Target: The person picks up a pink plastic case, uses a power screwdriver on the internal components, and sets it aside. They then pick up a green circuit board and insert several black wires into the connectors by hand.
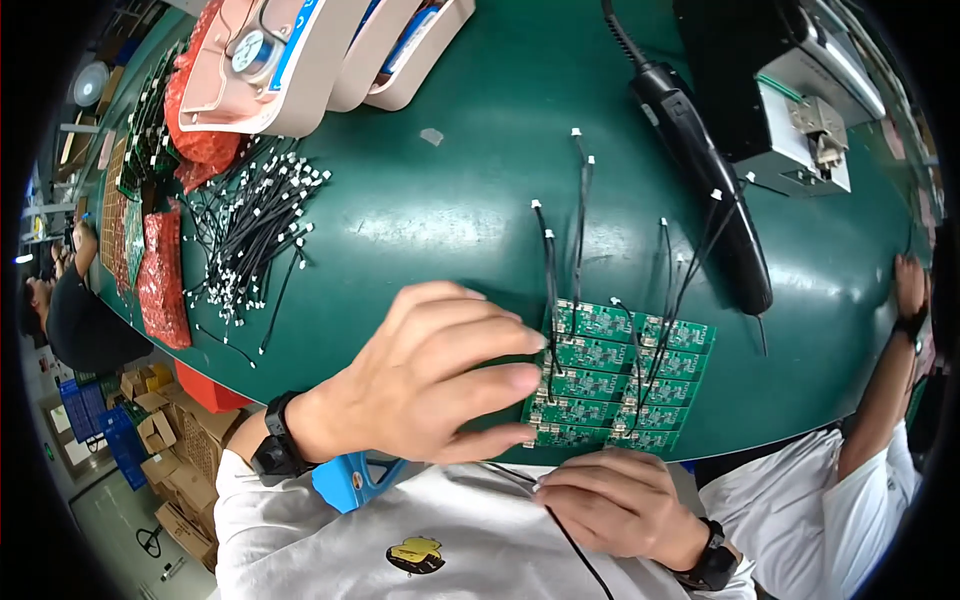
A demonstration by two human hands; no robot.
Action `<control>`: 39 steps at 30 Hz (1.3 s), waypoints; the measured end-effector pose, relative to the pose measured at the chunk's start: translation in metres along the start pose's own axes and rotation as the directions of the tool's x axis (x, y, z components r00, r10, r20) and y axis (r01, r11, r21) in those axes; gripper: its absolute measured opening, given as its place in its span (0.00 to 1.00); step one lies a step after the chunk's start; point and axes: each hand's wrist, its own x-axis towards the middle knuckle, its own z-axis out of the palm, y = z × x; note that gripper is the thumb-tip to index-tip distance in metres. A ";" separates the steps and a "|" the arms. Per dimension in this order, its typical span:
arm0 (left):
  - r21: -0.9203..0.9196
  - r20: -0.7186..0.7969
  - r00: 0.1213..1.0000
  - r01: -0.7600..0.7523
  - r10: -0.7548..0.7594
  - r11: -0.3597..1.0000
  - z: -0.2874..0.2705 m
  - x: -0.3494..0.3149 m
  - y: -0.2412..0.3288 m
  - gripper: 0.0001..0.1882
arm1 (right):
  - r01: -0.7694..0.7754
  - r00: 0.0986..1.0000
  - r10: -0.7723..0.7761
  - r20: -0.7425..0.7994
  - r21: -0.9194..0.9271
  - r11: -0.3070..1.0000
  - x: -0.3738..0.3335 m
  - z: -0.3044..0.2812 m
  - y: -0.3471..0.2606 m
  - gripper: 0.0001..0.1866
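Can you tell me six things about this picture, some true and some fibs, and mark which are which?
1. The green circuit-board panel lies on a green table. True.
2. The pile of black cables is to the right of the panel. False: it is to the left.
3. The left hand is at the panel's left side. True.
4. The right hand is on the black handheld tool. False: that hand is by the table's near edge, and the tool lies on the table.
5. The pink bins are at the far left of the table. True.
6. All the cable connectors are red. False: the ones in the pile are white.
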 end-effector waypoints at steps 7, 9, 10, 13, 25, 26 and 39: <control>0.084 0.401 0.906 0.110 -0.135 0.990 0.005 0.012 0.007 0.38 | 0.031 0.999 -0.037 -0.004 -0.439 0.898 0.017 -0.008 0.003 0.11; 0.129 0.431 0.894 0.073 -0.122 0.989 0.007 0.011 0.006 0.38 | 0.019 1.000 -0.020 0.003 -0.498 0.867 0.017 -0.006 0.006 0.11; 0.127 0.426 0.895 0.085 -0.132 0.988 0.007 0.010 0.006 0.38 | 0.013 1.000 -0.012 0.006 -0.528 0.849 0.018 -0.005 0.006 0.11; 0.172 0.407 0.902 0.081 -0.146 0.982 0.011 0.006 0.008 0.31 | 0.002 0.999 0.020 0.040 -0.495 0.869 0.024 -0.007 0.005 0.13; 0.275 0.327 0.935 0.045 -0.137 0.960 0.022 -0.002 0.008 0.20 | -0.013 0.991 0.077 0.105 -0.513 0.858 0.031 -0.008 -0.003 0.16; 0.276 0.325 0.935 0.047 -0.139 0.960 0.023 -0.002 0.008 0.20 | -0.006 0.991 0.076 0.112 -0.523 0.852 0.032 -0.009 -0.003 0.16; 0.294 0.346 0.928 0.031 -0.136 0.955 0.023 -0.003 0.009 0.20 | -0.257 0.954 0.295 0.057 -0.352 0.900 0.050 -0.011 -0.011 0.15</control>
